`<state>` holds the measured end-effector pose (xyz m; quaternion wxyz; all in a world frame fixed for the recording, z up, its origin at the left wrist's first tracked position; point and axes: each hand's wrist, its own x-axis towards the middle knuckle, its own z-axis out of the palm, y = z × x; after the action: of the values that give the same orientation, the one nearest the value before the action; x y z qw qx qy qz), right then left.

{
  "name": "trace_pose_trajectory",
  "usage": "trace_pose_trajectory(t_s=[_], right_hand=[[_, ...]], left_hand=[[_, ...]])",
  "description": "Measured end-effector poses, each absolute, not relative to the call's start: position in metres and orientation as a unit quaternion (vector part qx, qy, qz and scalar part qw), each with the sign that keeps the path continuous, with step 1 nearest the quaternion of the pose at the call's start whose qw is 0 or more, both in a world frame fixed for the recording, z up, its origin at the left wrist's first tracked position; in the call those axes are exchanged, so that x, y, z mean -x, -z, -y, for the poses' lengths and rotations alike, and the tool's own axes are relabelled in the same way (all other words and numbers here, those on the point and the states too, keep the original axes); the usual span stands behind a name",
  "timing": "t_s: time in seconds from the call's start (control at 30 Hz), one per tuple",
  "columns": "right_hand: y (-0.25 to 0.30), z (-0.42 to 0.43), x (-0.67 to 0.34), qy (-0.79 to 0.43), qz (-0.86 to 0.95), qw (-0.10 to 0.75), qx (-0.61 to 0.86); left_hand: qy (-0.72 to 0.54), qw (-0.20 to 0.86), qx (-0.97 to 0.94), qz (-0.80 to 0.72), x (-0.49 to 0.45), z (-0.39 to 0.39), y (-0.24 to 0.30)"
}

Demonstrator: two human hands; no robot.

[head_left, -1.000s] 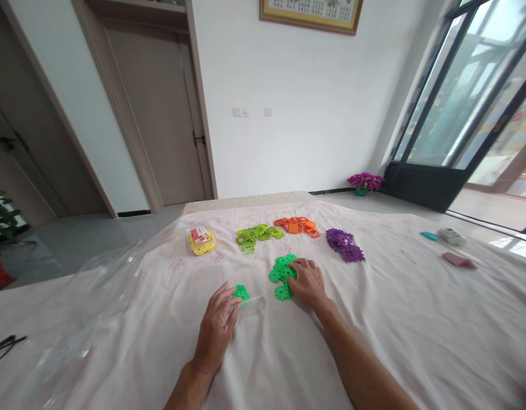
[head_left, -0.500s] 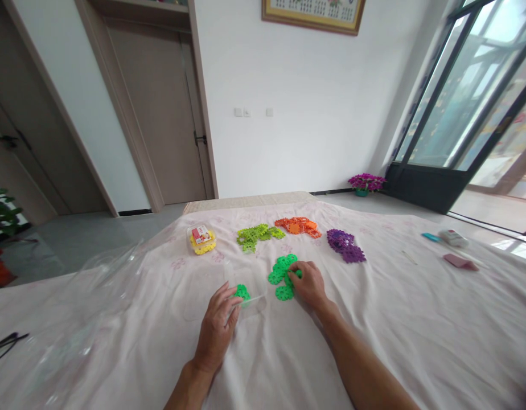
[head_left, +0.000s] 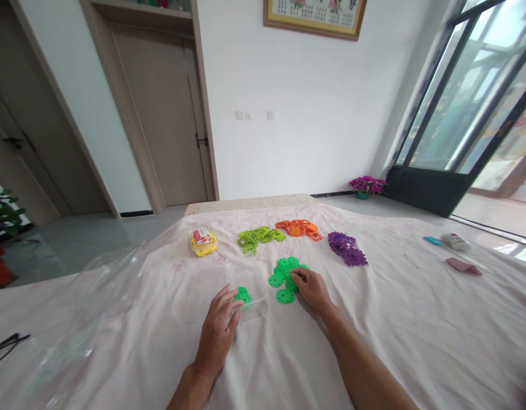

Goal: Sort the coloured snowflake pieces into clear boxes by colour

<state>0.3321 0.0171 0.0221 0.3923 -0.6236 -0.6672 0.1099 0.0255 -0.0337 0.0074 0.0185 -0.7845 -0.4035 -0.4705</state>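
My left hand [head_left: 219,329] rests on the white cloth with its fingers on a clear plastic box [head_left: 251,296] that holds a few green pieces [head_left: 242,294]. My right hand [head_left: 312,288] lies on the near edge of a pile of green snowflake pieces [head_left: 284,273], its fingertips pinching at them. Beyond the pile lie three more heaps: lime green pieces [head_left: 257,237], orange pieces [head_left: 299,228] and purple pieces [head_left: 347,249].
A closed clear box of yellow pieces [head_left: 202,241] stands at the back left. A clear plastic bag [head_left: 96,285] lies at the left, dark glasses [head_left: 4,347] at the far left edge. Small items [head_left: 455,250] sit at the right. The cloth [head_left: 416,324] covers a bed.
My right hand has drawn back slightly toward me along the green pile, which shifted a little. The left hand has stayed on the clear box. The view tilted slightly.
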Motion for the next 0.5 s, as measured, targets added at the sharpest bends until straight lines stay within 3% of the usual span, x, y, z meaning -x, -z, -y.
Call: trace_pose_trajectory(t_s=[0.23,0.5], right_hand=[[-0.024,-0.012,-0.334,-0.087,0.695,0.349,0.623],[-0.02,-0.02,-0.307,-0.202,0.588,0.549,0.559]], left_hand=[[0.477,0.032,0.784,0.397,-0.026,0.034,-0.008],[0.469,0.03,0.786,0.401,-0.027,0.035,-0.011]])
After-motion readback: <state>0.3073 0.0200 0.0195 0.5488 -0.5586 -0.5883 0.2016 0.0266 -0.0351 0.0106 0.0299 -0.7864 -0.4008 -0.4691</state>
